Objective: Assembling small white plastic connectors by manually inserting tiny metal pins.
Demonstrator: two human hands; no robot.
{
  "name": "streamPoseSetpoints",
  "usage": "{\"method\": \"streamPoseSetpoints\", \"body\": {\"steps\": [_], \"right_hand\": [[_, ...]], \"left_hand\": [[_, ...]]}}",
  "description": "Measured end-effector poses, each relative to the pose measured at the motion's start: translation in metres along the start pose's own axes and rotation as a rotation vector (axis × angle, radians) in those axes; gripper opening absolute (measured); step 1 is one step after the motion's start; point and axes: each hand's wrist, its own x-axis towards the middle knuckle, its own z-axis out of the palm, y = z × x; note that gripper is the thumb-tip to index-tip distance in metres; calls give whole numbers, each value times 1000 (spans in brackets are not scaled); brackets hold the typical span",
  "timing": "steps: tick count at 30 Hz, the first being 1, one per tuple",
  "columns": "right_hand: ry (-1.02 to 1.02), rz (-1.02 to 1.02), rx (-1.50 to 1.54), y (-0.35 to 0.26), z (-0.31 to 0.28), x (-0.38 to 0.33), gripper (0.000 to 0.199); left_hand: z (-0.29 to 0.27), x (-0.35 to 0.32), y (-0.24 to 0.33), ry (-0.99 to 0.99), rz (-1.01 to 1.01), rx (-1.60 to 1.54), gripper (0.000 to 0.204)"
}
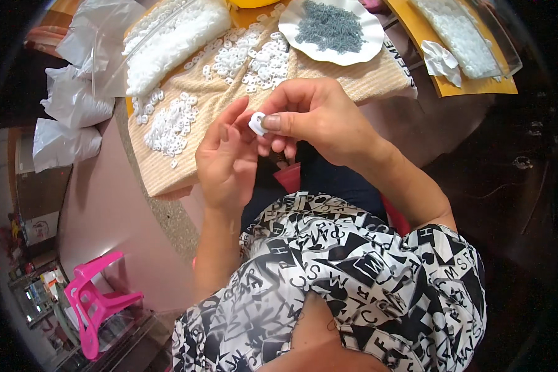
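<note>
A small white plastic piece (258,123) with a hole is pinched between the thumb and fingers of my right hand (319,118). Close against its left edge are the fingers of my left hand (228,158), which curl inward with the thumb near them; what they hold, if anything, is hidden. Both hands are raised over the near edge of a beige ribbed towel (146,164). Loose white plastic pieces (170,127) lie in a pile on the towel at left, with more piles (235,59) farther back. A white wavy-rimmed plate (375,49) holds many tiny grey-blue pieces (330,26).
A clear bag of white pieces (180,37) lies at the back left, beside white plastic bags (68,146). At the back right, a yellow board (471,87) bears another bag of pieces (465,43) and crumpled white paper (441,62). A pink stool (96,297) stands at lower left.
</note>
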Motion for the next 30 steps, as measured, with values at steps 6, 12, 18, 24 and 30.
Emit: {"method": "streamPoseSetpoints", "body": {"steps": [6, 12, 18, 24, 30], "right_hand": [[116, -70, -80, -2, -18, 10, 12], [315, -381, -767, -57, -57, 86, 19], [405, -290, -938, -113, -104, 188, 25], [385, -390, -1704, -113, -133, 167, 16], [83, -141, -1899, -53, -216, 97, 16]], "left_hand": [[-55, -69, 5, -182, -330, 1026, 3], [-49, -145, 43, -286, -801, 901, 21], [-33, -171, 48, 551, -1076, 649, 28], [-68, -168, 49, -46, -1017, 804, 24], [-90, -149, 54, -611, -820, 874, 19]]}}
